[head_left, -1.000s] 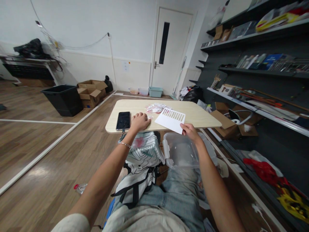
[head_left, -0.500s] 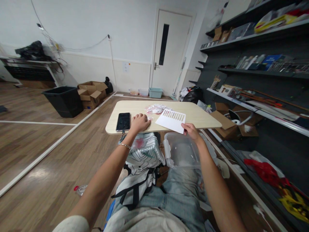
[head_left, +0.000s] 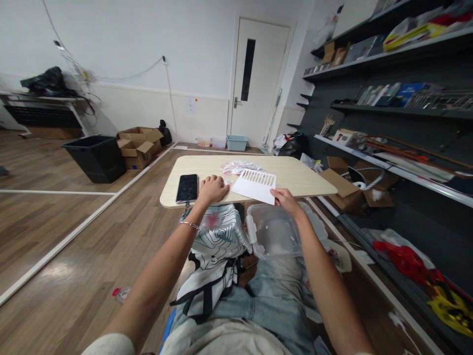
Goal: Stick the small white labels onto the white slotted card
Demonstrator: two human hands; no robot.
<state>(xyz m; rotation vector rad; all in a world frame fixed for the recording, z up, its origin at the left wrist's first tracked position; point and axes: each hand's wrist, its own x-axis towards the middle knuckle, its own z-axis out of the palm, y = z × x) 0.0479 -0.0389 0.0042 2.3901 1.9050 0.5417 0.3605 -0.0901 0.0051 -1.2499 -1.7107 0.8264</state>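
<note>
My right hand [head_left: 284, 198] pinches the near right corner of a white card [head_left: 254, 189] that has a row of long slots along its far edge. The card is tilted over the table [head_left: 303, 182]. My left hand [head_left: 213, 189] rests on the table with curled fingers, beside a small pale, pinkish thing [head_left: 227, 181] too unclear to name; what lies under the fingers is hidden. Left of that hand lies a dark-screened phone [head_left: 187, 188]. Behind the card spreads a heap of small white pieces [head_left: 242, 166].
Under the table's near edge stands a clear plastic box [head_left: 275, 231], close to my knees. A patterned black-and-white cloth [head_left: 221, 236] hangs by my left leg. On the floor at left are a black bin [head_left: 96, 160] and cardboard boxes [head_left: 138, 148]. Shelves [head_left: 391, 106] line the right side.
My right hand has shifted the slotted card a little to the left, closer to my left hand. The left hand stays almost where it was.
</note>
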